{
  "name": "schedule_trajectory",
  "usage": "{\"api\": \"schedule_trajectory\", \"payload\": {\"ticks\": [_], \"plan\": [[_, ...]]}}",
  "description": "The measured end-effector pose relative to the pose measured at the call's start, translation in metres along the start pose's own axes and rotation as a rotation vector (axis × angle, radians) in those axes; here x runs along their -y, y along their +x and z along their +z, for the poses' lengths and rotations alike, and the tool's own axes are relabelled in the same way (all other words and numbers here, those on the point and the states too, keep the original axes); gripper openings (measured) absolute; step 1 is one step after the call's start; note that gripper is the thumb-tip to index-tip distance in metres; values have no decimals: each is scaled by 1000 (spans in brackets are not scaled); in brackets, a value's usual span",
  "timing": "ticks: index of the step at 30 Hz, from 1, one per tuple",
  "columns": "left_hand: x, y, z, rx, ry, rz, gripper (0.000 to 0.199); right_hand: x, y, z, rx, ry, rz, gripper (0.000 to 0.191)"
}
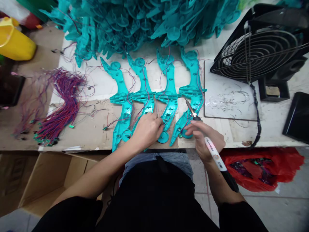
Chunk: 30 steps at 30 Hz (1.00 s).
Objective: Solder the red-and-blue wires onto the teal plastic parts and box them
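Several curved teal plastic parts [169,80] lie side by side on the bench, with thin red and blue wires [160,77] running along them. My left hand [148,130] is closed over the lower ends of the two middle parts, its fingertips pinched together beside some wires. What they pinch is hidden. In my right hand [205,137] is a white soldering iron [215,154], gripped like a pen. Its metal tip points up and left, over the rightmost teal part [193,75]. Round discs of the same teal plastic show near the bench's front edge.
Behind the row rises a large heap of teal parts [135,25]. A bundle of red and blue wires [65,100] lies at left, near a yellow container [16,42]. On the right, a black fan [260,51] stands by a white board [227,93]. Below hangs a red bag [287,167]; a cardboard box [48,177] is lower left.
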State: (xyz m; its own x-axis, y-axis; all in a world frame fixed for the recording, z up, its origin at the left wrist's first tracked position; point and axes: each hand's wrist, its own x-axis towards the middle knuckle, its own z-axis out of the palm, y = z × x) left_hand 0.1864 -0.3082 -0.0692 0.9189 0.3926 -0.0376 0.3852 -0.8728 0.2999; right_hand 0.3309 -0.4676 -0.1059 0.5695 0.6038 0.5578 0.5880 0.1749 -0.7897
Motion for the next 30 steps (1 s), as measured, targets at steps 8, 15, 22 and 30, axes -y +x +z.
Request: {"api": "schedule_trajectory", "payload": {"ticks": [8, 15, 22, 30], "plan": [[24, -17, -11, -89, -648, -44, 17, 5, 34, 24, 267, -154, -125, 27], [32, -28, -20, -86, -649, -57, 14, 8, 42, 33, 220, -115, -65, 24], [9, -11, -18, -174, -411, -50, 14, 9, 35, 50, 238, -117, -192, 24], [16, 0, 3, -201, -312, -138, 16, 8, 17, 14, 136, -67, -102, 46]]}}
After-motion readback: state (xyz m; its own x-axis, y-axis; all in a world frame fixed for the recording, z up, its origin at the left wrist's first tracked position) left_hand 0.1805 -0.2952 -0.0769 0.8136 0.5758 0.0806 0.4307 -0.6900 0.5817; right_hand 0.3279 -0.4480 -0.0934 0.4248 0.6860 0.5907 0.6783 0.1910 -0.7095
